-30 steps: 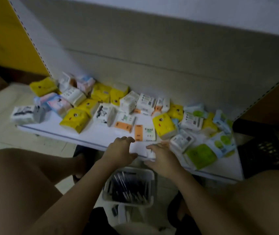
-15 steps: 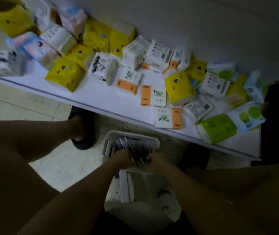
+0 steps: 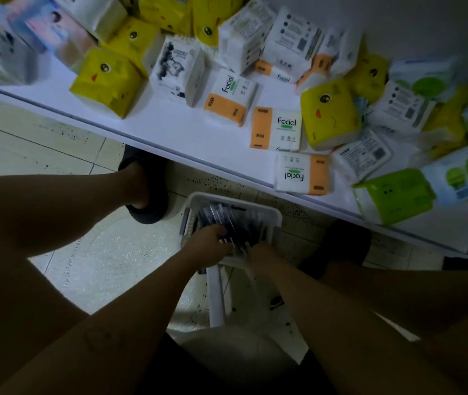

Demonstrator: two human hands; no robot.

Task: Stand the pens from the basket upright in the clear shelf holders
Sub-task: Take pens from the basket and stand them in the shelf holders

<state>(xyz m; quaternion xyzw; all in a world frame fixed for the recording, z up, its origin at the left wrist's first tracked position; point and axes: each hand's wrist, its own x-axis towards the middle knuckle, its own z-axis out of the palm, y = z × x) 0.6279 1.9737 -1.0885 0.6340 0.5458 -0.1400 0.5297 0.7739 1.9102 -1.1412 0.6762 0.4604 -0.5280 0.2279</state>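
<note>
We had both hands in the white basket (image 3: 277,217): our left hand (image 3: 207,246) curled its grip round some pens (image 3: 228,219); for our right hand (image 3: 261,253), blurred, we could not tell.

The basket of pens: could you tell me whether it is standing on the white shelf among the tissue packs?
No, the basket sits lower than the shelf, out past its front edge.
</note>
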